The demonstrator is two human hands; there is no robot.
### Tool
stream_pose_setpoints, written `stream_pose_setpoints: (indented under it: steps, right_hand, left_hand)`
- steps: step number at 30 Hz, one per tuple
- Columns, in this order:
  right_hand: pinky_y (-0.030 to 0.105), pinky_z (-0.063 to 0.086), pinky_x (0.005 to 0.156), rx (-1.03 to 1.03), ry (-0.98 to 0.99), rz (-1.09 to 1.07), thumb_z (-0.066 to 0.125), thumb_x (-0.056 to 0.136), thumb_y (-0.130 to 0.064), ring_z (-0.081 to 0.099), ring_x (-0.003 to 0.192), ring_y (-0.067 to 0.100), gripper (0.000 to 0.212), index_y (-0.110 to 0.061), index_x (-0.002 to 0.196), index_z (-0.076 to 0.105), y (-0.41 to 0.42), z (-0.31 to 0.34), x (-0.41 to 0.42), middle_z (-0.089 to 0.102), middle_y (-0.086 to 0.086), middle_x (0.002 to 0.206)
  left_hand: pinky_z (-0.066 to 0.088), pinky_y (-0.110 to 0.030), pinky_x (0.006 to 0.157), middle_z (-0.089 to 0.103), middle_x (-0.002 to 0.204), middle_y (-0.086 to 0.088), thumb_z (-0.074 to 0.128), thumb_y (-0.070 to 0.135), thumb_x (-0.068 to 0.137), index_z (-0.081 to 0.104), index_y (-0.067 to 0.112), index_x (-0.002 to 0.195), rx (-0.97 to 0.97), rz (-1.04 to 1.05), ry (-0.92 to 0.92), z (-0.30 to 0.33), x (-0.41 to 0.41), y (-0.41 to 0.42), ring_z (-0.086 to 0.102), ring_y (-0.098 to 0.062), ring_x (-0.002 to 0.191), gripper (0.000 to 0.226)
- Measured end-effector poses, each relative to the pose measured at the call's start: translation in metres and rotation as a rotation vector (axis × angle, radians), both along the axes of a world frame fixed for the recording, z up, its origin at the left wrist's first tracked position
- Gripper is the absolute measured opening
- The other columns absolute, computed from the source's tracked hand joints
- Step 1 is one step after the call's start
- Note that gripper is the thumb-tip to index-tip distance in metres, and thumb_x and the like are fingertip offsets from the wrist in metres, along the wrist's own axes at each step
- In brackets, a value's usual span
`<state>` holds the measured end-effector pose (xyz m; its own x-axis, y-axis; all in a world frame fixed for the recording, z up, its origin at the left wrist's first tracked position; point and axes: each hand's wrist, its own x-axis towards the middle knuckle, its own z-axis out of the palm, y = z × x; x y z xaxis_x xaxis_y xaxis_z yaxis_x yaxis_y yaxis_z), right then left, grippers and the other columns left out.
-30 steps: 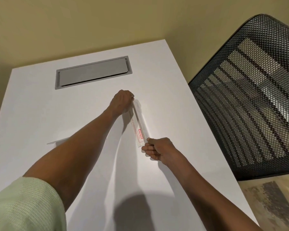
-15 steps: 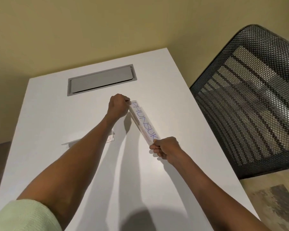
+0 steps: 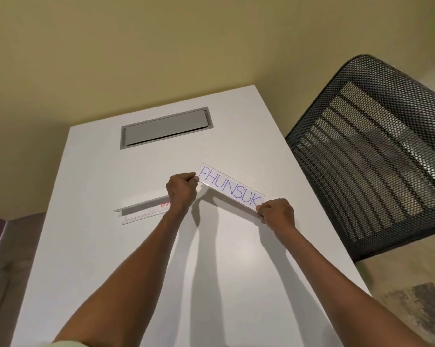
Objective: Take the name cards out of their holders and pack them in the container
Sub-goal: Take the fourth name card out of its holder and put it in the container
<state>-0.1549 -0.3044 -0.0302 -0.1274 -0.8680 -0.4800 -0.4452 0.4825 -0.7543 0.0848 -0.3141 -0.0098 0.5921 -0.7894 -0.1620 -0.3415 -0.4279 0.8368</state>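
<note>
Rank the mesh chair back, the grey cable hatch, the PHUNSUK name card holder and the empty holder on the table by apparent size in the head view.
1. Mesh chair back, by far largest.
2. Grey cable hatch.
3. PHUNSUK name card holder, slightly smaller.
4. Empty holder, though the left hand hides its end, so third and fourth are uncertain.

head cam | looks forward and down, close over white table (image 3: 236, 284) | single view
</note>
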Motion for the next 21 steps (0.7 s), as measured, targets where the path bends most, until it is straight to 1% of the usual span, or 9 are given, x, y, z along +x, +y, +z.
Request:
stream_pose_setpoints:
  steps: [2, 5, 7, 9, 12, 14, 16, 18, 21]
  right_hand:
    - [0.039, 0.056, 0.072, -0.050, 0.075, 0.021, 0.070, 0.080, -0.014, 0.068, 0.078, 0.031, 0.015, -0.007, 0.068, 0.076, 0.004, -0.004, -0.008, 0.074, 0.011, 0.077]
    - [0.034, 0.046, 0.059, -0.109, 0.162, 0.040, 0.071, 0.079, -0.015, 0.056, 0.064, 0.029, 0.020, -0.010, 0.060, 0.072, 0.010, -0.009, -0.017, 0.063, 0.015, 0.065]
    - [0.031, 0.031, 0.051, -0.157, 0.217, 0.068, 0.067, 0.079, -0.013, 0.032, 0.059, 0.024, 0.038, -0.014, 0.047, 0.048, 0.014, -0.013, -0.022, 0.036, 0.016, 0.059]
    - [0.031, 0.023, 0.050, -0.204, 0.257, 0.093, 0.064, 0.079, -0.013, 0.024, 0.063, 0.021, 0.041, -0.012, 0.053, 0.033, 0.020, -0.016, -0.026, 0.026, 0.007, 0.062]
    - [0.032, 0.020, 0.050, -0.268, 0.332, 0.163, 0.061, 0.080, -0.014, 0.021, 0.063, 0.021, 0.039, -0.008, 0.060, 0.028, 0.028, -0.021, -0.033, 0.025, 0.006, 0.062]
    - [0.033, 0.021, 0.050, -0.312, 0.382, 0.209, 0.060, 0.081, -0.015, 0.024, 0.060, 0.023, 0.040, -0.011, 0.059, 0.027, 0.032, -0.026, -0.038, 0.028, 0.010, 0.059]
    - [0.034, 0.027, 0.050, -0.335, 0.425, 0.230, 0.060, 0.082, -0.016, 0.035, 0.058, 0.027, 0.038, -0.006, 0.059, 0.031, 0.036, -0.032, -0.042, 0.040, 0.014, 0.056]
    - [0.034, 0.028, 0.052, -0.358, 0.444, 0.244, 0.061, 0.084, -0.015, 0.042, 0.060, 0.030, 0.038, -0.007, 0.057, 0.035, 0.038, -0.039, -0.044, 0.046, 0.012, 0.057]
    - [0.031, 0.026, 0.056, -0.365, 0.433, 0.256, 0.062, 0.086, -0.015, 0.047, 0.067, 0.029, 0.031, -0.007, 0.059, 0.050, 0.040, -0.048, -0.047, 0.055, 0.010, 0.064]
  left_hand:
    - [0.053, -0.033, 0.087, 0.076, 0.084, -0.007, 0.069, 0.014, 0.084, 0.077, 0.007, 0.098, 0.001, 0.014, 0.038, -0.004, -0.004, 0.016, 0.070, -0.021, 0.089, 0.018]
    - [0.053, -0.031, 0.093, 0.076, 0.100, -0.010, 0.073, 0.016, 0.082, 0.076, 0.007, 0.102, 0.034, -0.004, 0.026, -0.012, -0.009, 0.038, 0.070, -0.019, 0.099, 0.022]
    - [0.050, -0.031, 0.097, 0.075, 0.105, -0.009, 0.074, 0.017, 0.081, 0.076, 0.008, 0.103, 0.054, -0.019, -0.015, -0.018, -0.012, 0.050, 0.069, -0.018, 0.102, 0.023]
    - [0.051, -0.029, 0.094, 0.075, 0.106, -0.008, 0.075, 0.018, 0.081, 0.076, 0.009, 0.102, 0.094, -0.029, -0.044, -0.024, -0.016, 0.062, 0.069, -0.018, 0.102, 0.024]
    - [0.050, -0.022, 0.079, 0.077, 0.096, -0.004, 0.075, 0.020, 0.080, 0.078, 0.013, 0.098, 0.152, -0.033, -0.074, -0.033, -0.021, 0.078, 0.071, -0.020, 0.093, 0.020]
    - [0.045, -0.019, 0.064, 0.075, 0.077, -0.002, 0.073, 0.022, 0.080, 0.079, 0.017, 0.092, 0.198, -0.063, -0.121, -0.038, -0.024, 0.087, 0.070, -0.020, 0.080, 0.014]
    - [0.038, -0.018, 0.052, 0.063, 0.057, 0.002, 0.070, 0.022, 0.080, 0.078, 0.019, 0.081, 0.226, -0.104, -0.182, -0.043, -0.026, 0.096, 0.060, -0.021, 0.064, 0.009]
    - [0.037, -0.020, 0.051, 0.058, 0.053, 0.005, 0.070, 0.022, 0.079, 0.076, 0.019, 0.075, 0.239, -0.113, -0.212, -0.048, -0.027, 0.102, 0.055, -0.019, 0.060, 0.009]
    - [0.039, -0.019, 0.053, 0.063, 0.059, 0.007, 0.071, 0.024, 0.078, 0.076, 0.018, 0.076, 0.245, -0.115, -0.221, -0.056, -0.026, 0.108, 0.061, -0.019, 0.064, 0.008]
